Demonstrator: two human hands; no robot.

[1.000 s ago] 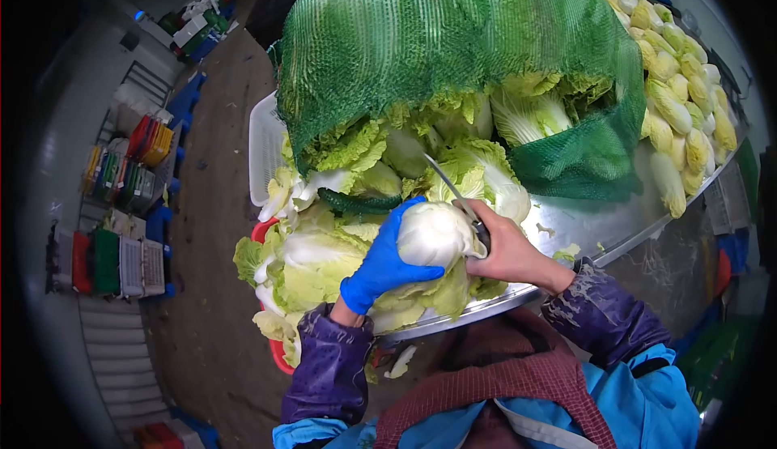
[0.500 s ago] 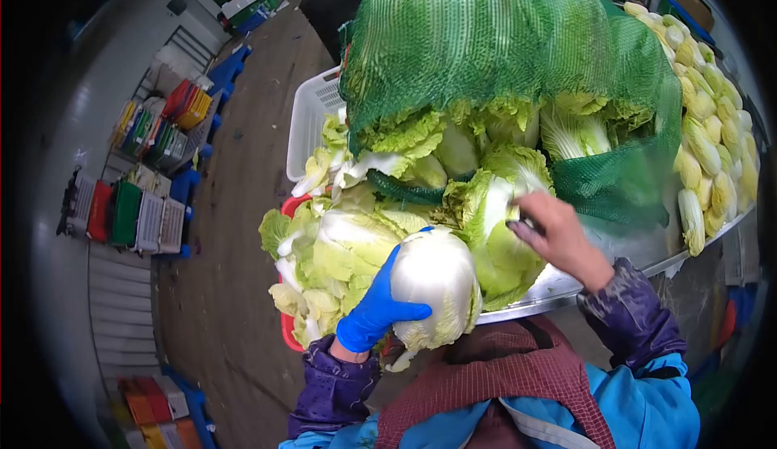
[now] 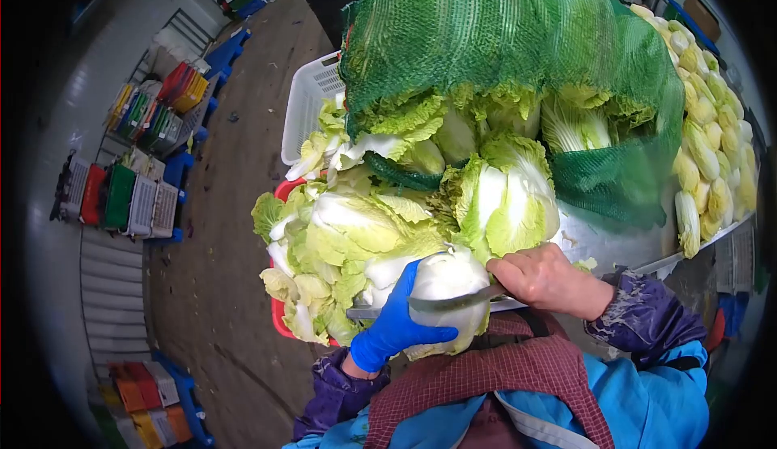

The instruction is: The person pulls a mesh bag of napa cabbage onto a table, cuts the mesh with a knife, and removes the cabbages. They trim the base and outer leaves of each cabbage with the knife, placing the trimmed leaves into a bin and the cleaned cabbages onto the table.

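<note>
My left hand (image 3: 401, 323), in a blue glove, grips a trimmed napa cabbage (image 3: 445, 275) by its side, with the white base turned up. In my bare right hand (image 3: 544, 277) is a knife (image 3: 457, 298), its blade lying across the white of this cabbage. Just beyond it rests another napa cabbage (image 3: 508, 206) with loose green outer leaves. A heap of stripped cabbage leaves (image 3: 340, 242) lies to the left, spilling over a red crate (image 3: 281, 319).
A green mesh sack (image 3: 486, 36) full of cabbages lies open towards me on the metal table (image 3: 603, 238). Peeled yellow cabbages (image 3: 708, 141) are piled at the right. A white crate (image 3: 306, 101) stands behind the leaves. Stacked coloured crates (image 3: 121, 198) line the left wall.
My right hand has come down from the farther cabbage towards the held one, and the knife blade now shows across it. My left hand has moved slightly right and down with its cabbage.
</note>
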